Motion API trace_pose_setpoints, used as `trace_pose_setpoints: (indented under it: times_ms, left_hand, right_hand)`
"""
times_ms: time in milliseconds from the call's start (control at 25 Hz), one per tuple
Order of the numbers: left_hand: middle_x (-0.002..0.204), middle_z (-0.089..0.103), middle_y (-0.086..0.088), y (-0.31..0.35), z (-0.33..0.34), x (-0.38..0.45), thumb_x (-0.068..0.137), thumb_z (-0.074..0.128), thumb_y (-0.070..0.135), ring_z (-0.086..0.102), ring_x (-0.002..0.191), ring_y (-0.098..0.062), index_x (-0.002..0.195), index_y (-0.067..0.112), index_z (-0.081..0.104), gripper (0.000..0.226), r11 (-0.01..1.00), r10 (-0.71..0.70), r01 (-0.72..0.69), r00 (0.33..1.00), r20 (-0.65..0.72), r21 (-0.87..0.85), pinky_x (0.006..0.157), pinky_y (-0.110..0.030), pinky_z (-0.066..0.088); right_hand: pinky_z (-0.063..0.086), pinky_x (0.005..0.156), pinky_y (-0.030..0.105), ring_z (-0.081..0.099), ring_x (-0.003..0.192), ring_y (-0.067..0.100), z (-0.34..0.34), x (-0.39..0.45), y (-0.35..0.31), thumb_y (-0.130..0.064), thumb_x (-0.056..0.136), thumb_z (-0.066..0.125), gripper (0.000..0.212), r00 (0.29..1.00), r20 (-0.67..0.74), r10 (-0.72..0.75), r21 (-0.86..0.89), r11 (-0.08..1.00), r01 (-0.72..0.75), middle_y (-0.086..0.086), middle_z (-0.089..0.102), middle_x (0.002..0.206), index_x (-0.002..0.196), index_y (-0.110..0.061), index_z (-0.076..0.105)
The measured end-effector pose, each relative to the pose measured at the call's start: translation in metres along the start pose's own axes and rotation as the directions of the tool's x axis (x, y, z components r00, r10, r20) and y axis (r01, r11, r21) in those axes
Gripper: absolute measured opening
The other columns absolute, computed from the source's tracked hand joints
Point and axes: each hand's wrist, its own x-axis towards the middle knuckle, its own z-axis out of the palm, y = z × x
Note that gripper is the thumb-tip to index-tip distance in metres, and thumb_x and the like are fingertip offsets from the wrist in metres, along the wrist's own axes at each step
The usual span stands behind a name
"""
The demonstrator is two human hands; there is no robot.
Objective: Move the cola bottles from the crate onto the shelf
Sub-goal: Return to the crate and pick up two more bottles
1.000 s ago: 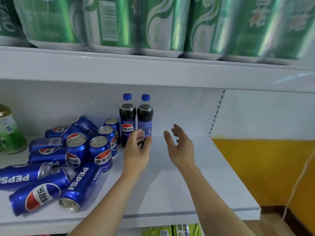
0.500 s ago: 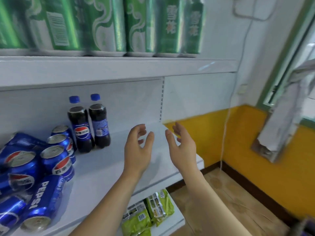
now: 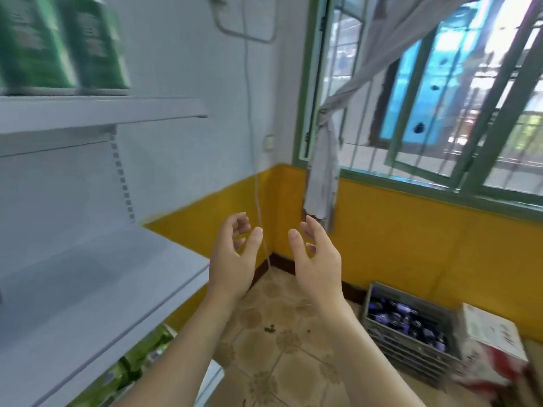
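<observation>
A grey crate point(image 3: 379, 330) stands on the tiled floor at the lower right, against the yellow wall. Several dark cola bottles point(image 3: 408, 321) with blue caps lie inside it. The white shelf point(image 3: 97, 277) runs along the left; its visible right end is bare. My left hand point(image 3: 233, 259) and my right hand point(image 3: 316, 261) hang in mid-air at the centre, palms facing each other, fingers loosely curved, holding nothing. Both are well above and left of the crate. The bottles standing on the shelf are out of view.
Green cans point(image 3: 61, 45) stand on the upper shelf. Green packets point(image 3: 138, 359) fill the shelf below. A cardboard box point(image 3: 493, 330) sits right of the crate. A window with a tied curtain point(image 3: 323, 171) is ahead, and a cable point(image 3: 255, 171) hangs down the wall.
My view has swung right, away from the shelf with the two bottles and the cans, toward the corner and the crate. Both empty hands moved with it off the shelf.
</observation>
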Motion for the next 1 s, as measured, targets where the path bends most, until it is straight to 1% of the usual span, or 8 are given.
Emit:
trace_pose_setpoints:
  times_ms: [120,240,360,520,600,720,840,1000]
  left_hand:
    - [0.123,0.059,0.019,0.014,0.058,-0.019,0.096,0.060,0.043,0.057,0.116,0.000,0.130,0.032,0.053,0.036,0.999,0.017,-0.013,0.995,0.096,-0.042,0.095,-0.021,0.049]
    - [0.127,0.057,0.020,0.033,0.116,-0.043,0.092,0.055,0.053,0.055,0.117,0.000,0.134,0.034,0.050,0.046,0.997,0.011,0.004,0.978,0.207,-0.074,0.091,-0.015,0.045]
    - [0.128,0.056,0.020,0.047,0.170,-0.068,0.092,0.055,0.059,0.055,0.119,-0.001,0.134,0.038,0.048,0.048,0.991,0.006,0.036,0.952,0.306,-0.132,0.095,-0.020,0.046]
    - [0.132,0.056,0.017,0.063,0.228,-0.095,0.086,0.053,0.066,0.055,0.122,-0.006,0.134,0.038,0.048,0.056,0.982,0.008,0.067,0.919,0.393,-0.176,0.100,-0.026,0.047]
    - [0.133,0.056,0.017,0.066,0.251,-0.105,0.088,0.054,0.065,0.055,0.122,-0.006,0.135,0.038,0.047,0.055,0.979,0.011,0.079,0.900,0.436,-0.188,0.101,-0.029,0.048]
    - [0.132,0.057,0.017,0.066,0.280,-0.116,0.089,0.054,0.063,0.055,0.122,-0.005,0.136,0.038,0.047,0.054,0.978,0.020,0.084,0.874,0.485,-0.191,0.101,-0.030,0.049]
    - [0.132,0.056,0.016,0.062,0.308,-0.118,0.088,0.053,0.061,0.055,0.121,-0.005,0.137,0.037,0.047,0.055,0.975,0.025,0.096,0.848,0.529,-0.200,0.095,-0.022,0.048]
    - [0.134,0.056,0.014,0.045,0.347,-0.110,0.086,0.051,0.060,0.056,0.121,-0.006,0.138,0.034,0.046,0.058,0.973,0.001,0.134,0.811,0.585,-0.188,0.088,-0.015,0.045]
  right_hand:
    - [0.050,0.107,0.035,0.053,0.130,0.005,-0.062,0.001,0.020,-0.066,0.088,0.047,0.074,0.994,-0.101,0.036,-0.055,0.998,-0.042,-0.011,0.058,0.142,0.151,-0.028,0.044]
    - [0.049,0.106,0.031,0.053,0.130,0.007,-0.128,-0.002,0.038,-0.065,0.088,0.046,0.074,0.977,-0.198,0.074,-0.093,0.991,-0.094,-0.009,0.057,0.144,0.151,-0.027,0.044]
    - [0.049,0.103,0.027,0.053,0.130,0.008,-0.188,-0.011,0.061,-0.065,0.087,0.046,0.075,0.956,-0.277,0.094,-0.126,0.983,-0.133,-0.009,0.056,0.145,0.152,-0.028,0.043]
    - [0.045,0.090,0.013,0.054,0.128,0.008,-0.252,-0.020,0.085,-0.065,0.088,0.046,0.073,0.927,-0.352,0.132,-0.149,0.970,-0.194,-0.010,0.056,0.144,0.152,-0.029,0.042]
    - [0.043,0.087,0.012,0.054,0.128,0.007,-0.276,-0.022,0.095,-0.062,0.091,0.048,0.069,0.913,-0.382,0.144,-0.152,0.964,-0.216,-0.011,0.057,0.143,0.152,-0.030,0.041]
    - [0.046,0.090,0.017,0.054,0.127,0.008,-0.301,-0.023,0.111,-0.058,0.095,0.049,0.065,0.895,-0.414,0.164,-0.177,0.950,-0.256,-0.011,0.056,0.143,0.152,-0.030,0.040]
    - [0.050,0.093,0.023,0.056,0.125,0.009,-0.318,-0.017,0.131,-0.060,0.093,0.049,0.066,0.876,-0.452,0.165,-0.190,0.942,-0.275,-0.010,0.058,0.142,0.152,-0.030,0.041]
    - [0.054,0.101,0.042,0.056,0.126,0.010,-0.333,0.001,0.169,-0.062,0.094,0.051,0.064,0.850,-0.486,0.204,-0.170,0.932,-0.321,-0.011,0.059,0.141,0.150,-0.031,0.043]
